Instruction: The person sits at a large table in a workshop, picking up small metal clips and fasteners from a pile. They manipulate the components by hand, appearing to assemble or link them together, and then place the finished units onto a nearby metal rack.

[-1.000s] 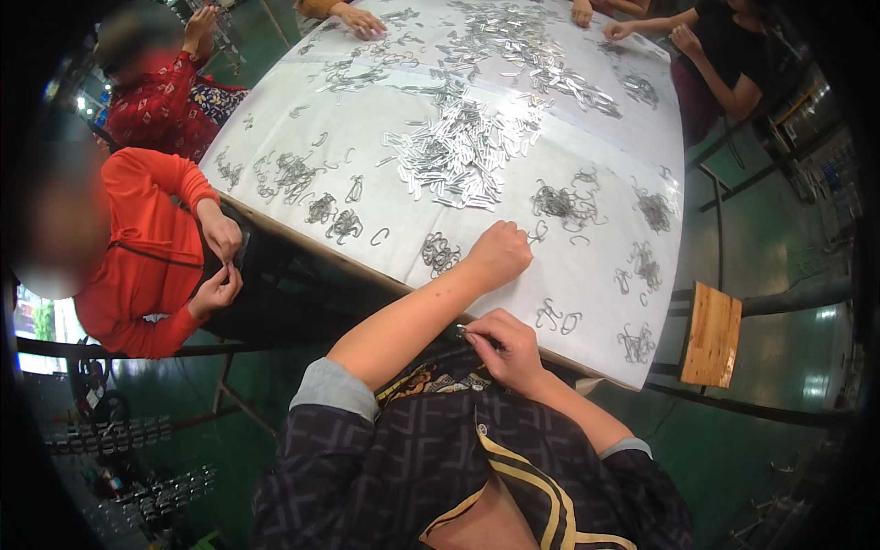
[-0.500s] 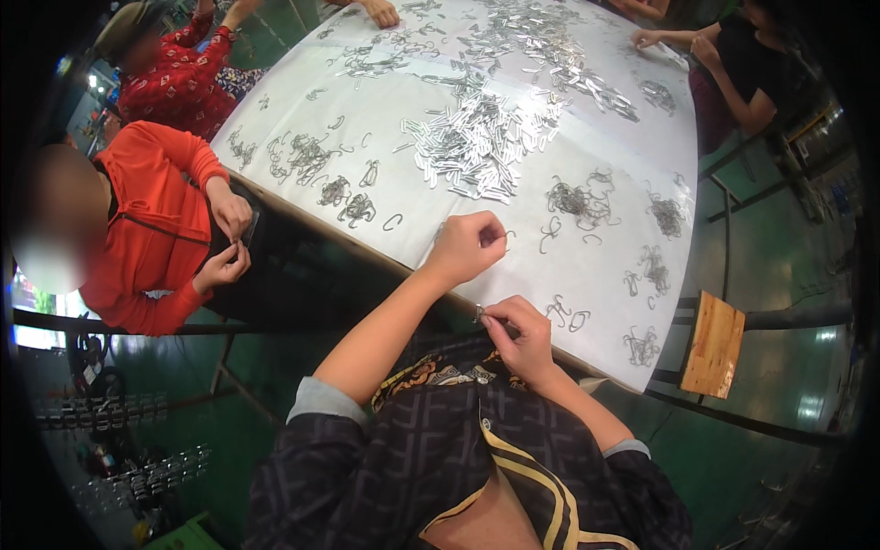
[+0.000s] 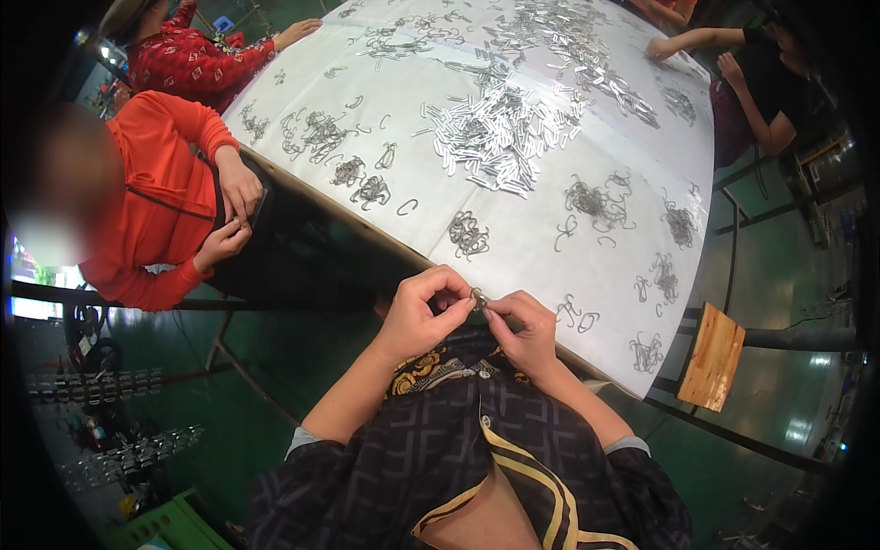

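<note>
Close to my body, at the near table edge, my left hand (image 3: 423,313) and my right hand (image 3: 527,332) meet fingertip to fingertip. Both are closed in a pinch on a small metal hook (image 3: 478,298); the fingers cover most of it, so its exact shape is hard to make out. Just beyond the hands lies a little heap of curved wire hooks (image 3: 468,235). Farther off, a large pile of flat shiny metal strips (image 3: 500,137) spreads over the white table (image 3: 541,266). To the right are a tangled cluster of hooks (image 3: 596,200) and some loose ones (image 3: 576,313).
At the left sits a person in a red jacket (image 3: 170,197), hands together at the table edge. Someone in a patterned red top (image 3: 197,60) is behind. Across at the right, a person in black (image 3: 765,82) reaches over the table. A wooden stool (image 3: 712,357) stands right.
My left hand has come back from above the table to meet my right hand at the small metal hook. The heap it covered now shows. The view has shifted slightly.
</note>
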`<action>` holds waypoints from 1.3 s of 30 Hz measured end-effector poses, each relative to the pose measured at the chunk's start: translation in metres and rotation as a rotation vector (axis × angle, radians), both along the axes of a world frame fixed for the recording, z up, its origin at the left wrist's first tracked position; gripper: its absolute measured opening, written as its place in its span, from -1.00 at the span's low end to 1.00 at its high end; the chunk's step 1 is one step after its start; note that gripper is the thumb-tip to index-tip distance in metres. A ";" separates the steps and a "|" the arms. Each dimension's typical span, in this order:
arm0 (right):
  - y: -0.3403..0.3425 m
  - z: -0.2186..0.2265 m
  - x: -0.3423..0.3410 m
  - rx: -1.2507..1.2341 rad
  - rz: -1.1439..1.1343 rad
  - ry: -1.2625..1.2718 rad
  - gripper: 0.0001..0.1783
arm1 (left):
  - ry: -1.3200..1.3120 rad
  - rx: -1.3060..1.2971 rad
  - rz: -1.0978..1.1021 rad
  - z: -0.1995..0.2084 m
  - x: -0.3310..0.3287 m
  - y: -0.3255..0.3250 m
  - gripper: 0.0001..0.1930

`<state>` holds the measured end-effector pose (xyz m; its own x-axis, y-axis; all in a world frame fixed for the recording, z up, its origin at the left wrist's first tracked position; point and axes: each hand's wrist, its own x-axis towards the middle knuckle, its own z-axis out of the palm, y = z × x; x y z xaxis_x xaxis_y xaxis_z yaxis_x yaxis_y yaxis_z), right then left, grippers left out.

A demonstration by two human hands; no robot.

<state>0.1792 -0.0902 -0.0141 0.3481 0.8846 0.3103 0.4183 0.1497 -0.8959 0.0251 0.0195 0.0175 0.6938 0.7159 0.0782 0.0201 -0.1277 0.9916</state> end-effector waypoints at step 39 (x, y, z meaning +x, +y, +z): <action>0.104 -0.051 0.104 -0.321 -0.317 -0.394 -0.89 | -0.005 0.217 -0.024 -0.011 -0.003 -0.018 -0.95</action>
